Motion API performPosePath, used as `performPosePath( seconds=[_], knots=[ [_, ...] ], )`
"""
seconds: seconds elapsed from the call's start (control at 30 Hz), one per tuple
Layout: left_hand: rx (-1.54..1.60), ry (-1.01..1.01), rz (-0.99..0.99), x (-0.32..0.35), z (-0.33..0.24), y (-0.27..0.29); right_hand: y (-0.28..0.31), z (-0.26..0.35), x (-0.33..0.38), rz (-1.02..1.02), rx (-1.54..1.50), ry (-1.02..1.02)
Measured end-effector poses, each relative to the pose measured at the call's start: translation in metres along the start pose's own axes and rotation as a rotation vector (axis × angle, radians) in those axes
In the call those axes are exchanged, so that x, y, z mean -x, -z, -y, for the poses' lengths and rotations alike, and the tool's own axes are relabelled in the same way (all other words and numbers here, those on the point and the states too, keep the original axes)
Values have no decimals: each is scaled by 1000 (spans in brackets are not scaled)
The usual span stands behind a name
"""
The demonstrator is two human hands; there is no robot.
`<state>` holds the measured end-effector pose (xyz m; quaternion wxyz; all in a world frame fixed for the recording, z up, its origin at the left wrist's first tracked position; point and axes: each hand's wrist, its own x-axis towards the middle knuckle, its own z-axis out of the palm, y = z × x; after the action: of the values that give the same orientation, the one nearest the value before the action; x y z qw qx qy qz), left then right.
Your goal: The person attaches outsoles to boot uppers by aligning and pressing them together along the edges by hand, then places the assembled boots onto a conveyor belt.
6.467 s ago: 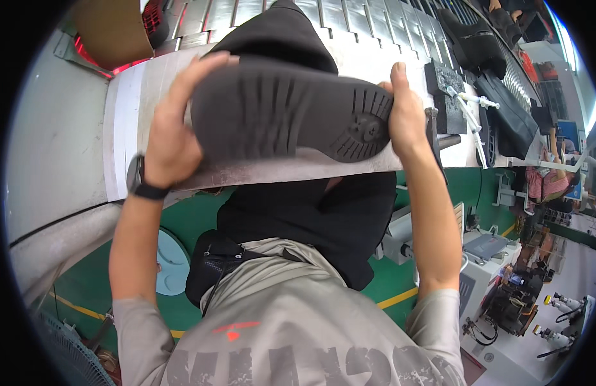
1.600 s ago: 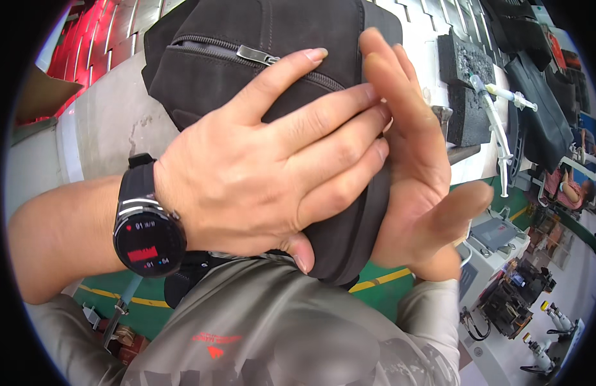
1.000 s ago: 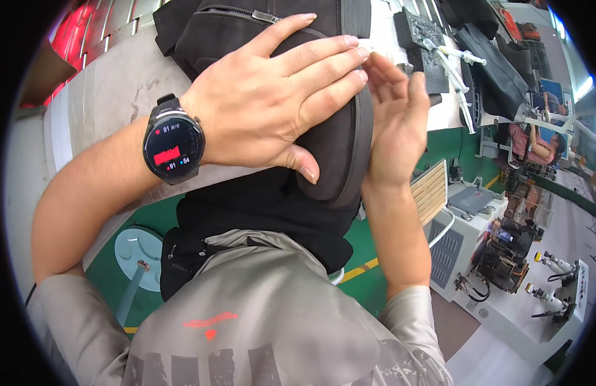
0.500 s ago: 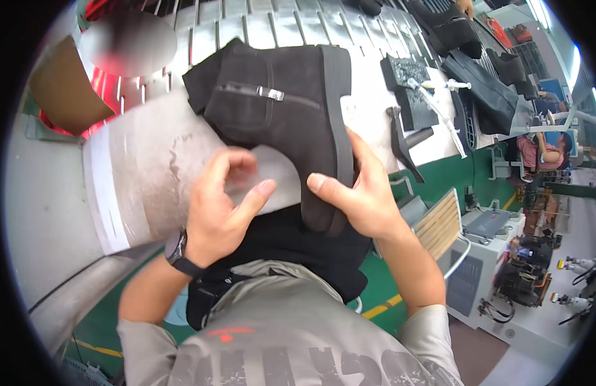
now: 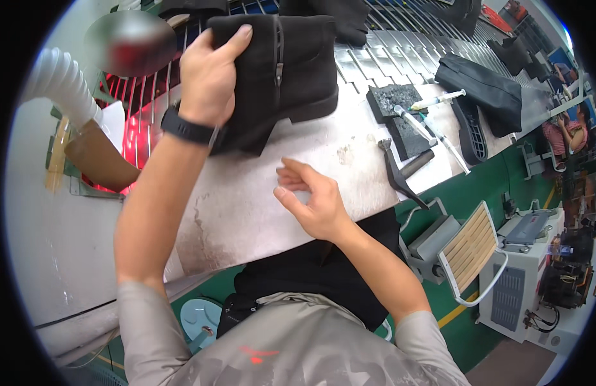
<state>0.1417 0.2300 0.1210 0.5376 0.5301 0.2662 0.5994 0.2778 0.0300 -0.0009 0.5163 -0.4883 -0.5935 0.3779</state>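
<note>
My left hand (image 5: 211, 80) grips a black ankle boot (image 5: 304, 64) at its shaft, with the thumb lying over the black material. The boot is on its side above the far part of the worktable (image 5: 298, 145), its zipper facing up and its sole toward me. What the left fingers do beneath the boot is hidden. My right hand (image 5: 317, 199) hovers over the near part of the table, apart from the boot. Its fingers are loosely bent, the thumb stands away from them, and nothing is between them.
A hammer (image 5: 398, 170), a black block (image 5: 394, 103), syringes (image 5: 439, 100), a loose sole (image 5: 468, 132) and a black boot upper (image 5: 481, 93) lie to the right. Slatted metal rails (image 5: 375, 58) run behind, with more dark footwear. At left are a white hose (image 5: 60, 80) and brown cardboard (image 5: 95, 157).
The boot has moved from near my lap to the far left and turned. My left hand, empty before, now holds it; my right hand has let go and moved slightly left.
</note>
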Motion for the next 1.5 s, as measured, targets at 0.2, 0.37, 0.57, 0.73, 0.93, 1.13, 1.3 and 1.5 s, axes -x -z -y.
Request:
performPosePath(
  seconds=[0.2, 0.37, 0.57, 0.73, 0.93, 1.13, 1.3, 1.5],
  knots=[
    [-348, 104, 163, -73, 96, 37, -1, 3, 1, 51, -8, 41],
    [-770, -90, 78, -39, 131, 42, -1, -1, 4, 46, -41, 15],
    [-1385, 0, 717, 90, 60, 45, -4, -1, 11, 36, -75, -16],
    [-1414, -287, 647, 199, 53, 42, -10, 1, 19, -126, 47, 67],
    [-1406, -296, 591, 208, 58, 48, -61, 24, 67, -20, 294, 449],
    [-1392, -333, 530, 216, 62, 49, -80, 37, 65, 114, 568, 527],
    [-1438, -364, 506, 219, 67, 51, -56, -6, 58, -6, 487, 546],
    [-1451, -355, 545, 218, 67, 50, -69, -8, 61, -158, 505, 578]
  ],
)
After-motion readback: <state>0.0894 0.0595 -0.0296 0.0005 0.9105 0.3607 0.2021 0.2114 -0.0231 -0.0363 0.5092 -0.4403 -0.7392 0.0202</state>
